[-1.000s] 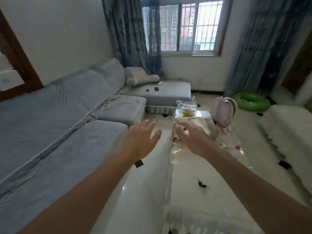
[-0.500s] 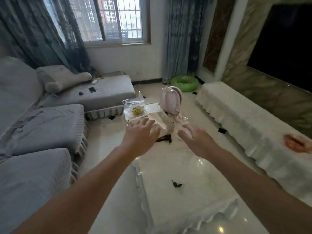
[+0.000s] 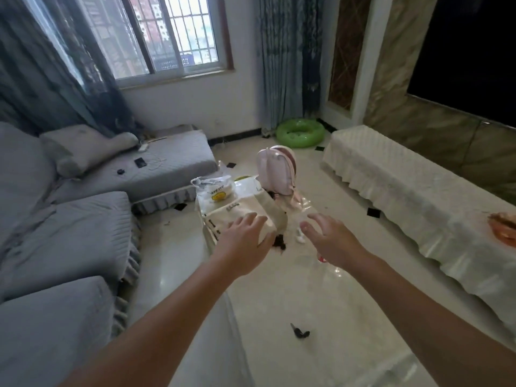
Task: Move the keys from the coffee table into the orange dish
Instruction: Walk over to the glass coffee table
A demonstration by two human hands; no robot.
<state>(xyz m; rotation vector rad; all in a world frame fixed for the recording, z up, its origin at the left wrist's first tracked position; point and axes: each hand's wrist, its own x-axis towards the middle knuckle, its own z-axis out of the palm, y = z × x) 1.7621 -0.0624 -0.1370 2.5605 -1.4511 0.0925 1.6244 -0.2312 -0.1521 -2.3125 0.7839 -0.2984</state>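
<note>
Keys [image 3: 299, 332], a small dark bunch with one short blade sticking out, lie alone on the near part of the pale, glossy coffee table [image 3: 321, 297], closer to its near edge than to its far end and well apart from everything else on it. Both hands are held out above the middle of the table, palms down, fingers spread and loosely curved, neither one gripping or touching anything. Left hand [image 3: 242, 242] hovers over the near end of a cream canvas tote bag [image 3: 240, 210] that lies flat at the table's far left corner; right hand [image 3: 332, 238] hangs over the bare middle of the top, towards the right edge. Between the two hands a small dark clump [image 3: 280, 242] sits on the table just beside the tote's near corner; what it is cannot be told. Behind the tote stand a clear plastic bag with a yellow print [image 3: 213, 188] and a pale pink backpack [image 3: 275, 171], upright at the far end. Orange dish [image 3: 504, 229], shallow and round, rests on the long cabinet draped in a white frilled cloth [image 3: 405, 191] along the right wall, only partly in view at the picture's right border and well apart from the keys.
</note>
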